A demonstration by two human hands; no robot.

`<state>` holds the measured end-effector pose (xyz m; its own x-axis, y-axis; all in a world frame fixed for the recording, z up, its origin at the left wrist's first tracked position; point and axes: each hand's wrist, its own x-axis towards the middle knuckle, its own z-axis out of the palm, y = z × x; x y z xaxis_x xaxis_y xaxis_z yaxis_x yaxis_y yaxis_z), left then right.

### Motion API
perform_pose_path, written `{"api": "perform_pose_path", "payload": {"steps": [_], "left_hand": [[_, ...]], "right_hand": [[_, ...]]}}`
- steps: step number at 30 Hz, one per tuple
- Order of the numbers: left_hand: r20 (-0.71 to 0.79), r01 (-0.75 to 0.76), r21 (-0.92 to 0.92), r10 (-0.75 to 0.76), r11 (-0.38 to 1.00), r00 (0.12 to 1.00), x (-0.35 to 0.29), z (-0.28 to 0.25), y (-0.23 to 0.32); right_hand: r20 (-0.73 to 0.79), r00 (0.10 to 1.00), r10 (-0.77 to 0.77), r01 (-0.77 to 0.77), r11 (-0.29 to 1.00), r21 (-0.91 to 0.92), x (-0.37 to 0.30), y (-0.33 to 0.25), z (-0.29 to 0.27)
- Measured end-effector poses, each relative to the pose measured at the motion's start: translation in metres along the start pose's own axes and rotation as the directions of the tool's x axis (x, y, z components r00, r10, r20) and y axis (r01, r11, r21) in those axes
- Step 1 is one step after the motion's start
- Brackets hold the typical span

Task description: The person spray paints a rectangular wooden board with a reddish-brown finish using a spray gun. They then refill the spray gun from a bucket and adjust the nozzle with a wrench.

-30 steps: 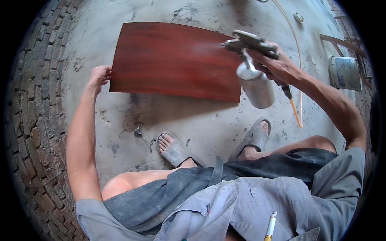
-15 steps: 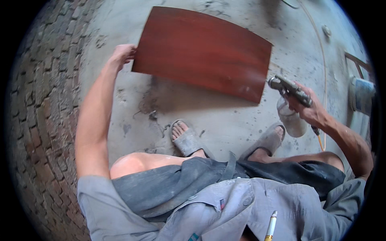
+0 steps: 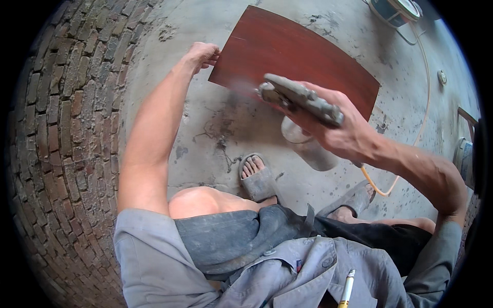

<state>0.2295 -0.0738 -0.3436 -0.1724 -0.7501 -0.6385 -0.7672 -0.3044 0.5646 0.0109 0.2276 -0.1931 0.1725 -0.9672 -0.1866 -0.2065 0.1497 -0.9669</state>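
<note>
My left hand grips the left edge of a reddish-brown wooden panel, its fingertips partly hidden at the edge. The panel has a curved far side and is held above the floor. In my right hand is a metal spray gun with a pale, paint-stained cup hanging below. Its nozzle points left, near the panel's near edge, and a faint mist shows in front of it. The gun and hand cover part of the panel's near side. An orange air hose runs from the gun.
Grey stained concrete floor lies below, with a brick surface on the left. A bucket stands at the far right; another pale container is at the right edge. My sandalled feet are close by. A cigarette shows at the bottom.
My right hand has swept the spray gun left, from the panel's right end across its near side. A mist now shows at the nozzle. The view has shifted; my left hand keeps its hold.
</note>
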Motion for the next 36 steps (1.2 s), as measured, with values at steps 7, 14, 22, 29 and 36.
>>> {"api": "perform_pose_path", "payload": {"steps": [7,14,22,29,36], "left_hand": [[0.104,-0.026,0.087,0.017,0.996,0.994,0.018,0.005,-0.003],[0.139,-0.011,0.028,0.008,1.000,0.990,0.025,-0.001,-0.012],[0.155,-0.016,-0.018,0.018,1.000,0.988,0.029,-0.011,-0.017],[0.189,-0.071,-0.015,0.072,0.997,0.979,0.033,-0.024,-0.025],[0.141,-0.011,-0.122,0.029,0.992,0.990,0.000,-0.021,-0.021]], "right_hand": [[-0.053,0.997,-0.058,0.057,0.998,-0.009,0.002,0.025,-0.012],[-0.001,0.967,0.255,-0.255,0.964,-0.072,-0.107,0.046,-0.079],[-0.087,0.826,0.558,-0.564,0.822,-0.077,-0.217,0.077,-0.125],[-0.296,0.839,0.456,-0.484,0.875,-0.025,-0.252,0.113,-0.146],[-0.606,0.685,0.404,-0.498,0.867,0.017,-0.194,0.108,-0.186]]}}
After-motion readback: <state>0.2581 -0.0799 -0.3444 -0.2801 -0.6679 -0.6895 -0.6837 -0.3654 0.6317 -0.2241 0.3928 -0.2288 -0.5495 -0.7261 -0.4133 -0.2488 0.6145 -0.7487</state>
